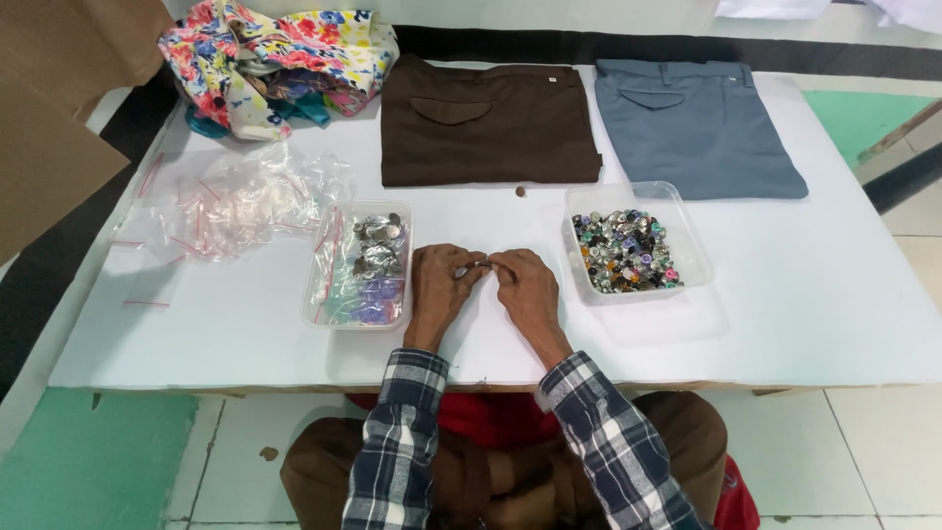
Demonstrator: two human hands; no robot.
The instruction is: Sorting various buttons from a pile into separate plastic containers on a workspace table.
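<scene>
My left hand (pixel 441 285) and my right hand (pixel 525 285) meet at the middle of the white board (pixel 785 314), fingertips pinched together on a small dark button (pixel 483 263) between them. Left of my hands stands a clear tray (pixel 324 304) holding small zip bags filled with buttons. On the right, a second clear tray (pixel 687 245) holds many loose, mixed-colour buttons (pixel 626 250). One single button (pixel 520 191) lies on the board beyond my hands.
Folded brown trousers (pixel 486 123) and folded blue-grey trousers (pixel 697 128) lie at the far side. A heap of empty clear zip bags (pixel 240 201) sits at the left, with floral cloth (pixel 280 59) behind it. Cardboard (pixel 49 137) leans at far left.
</scene>
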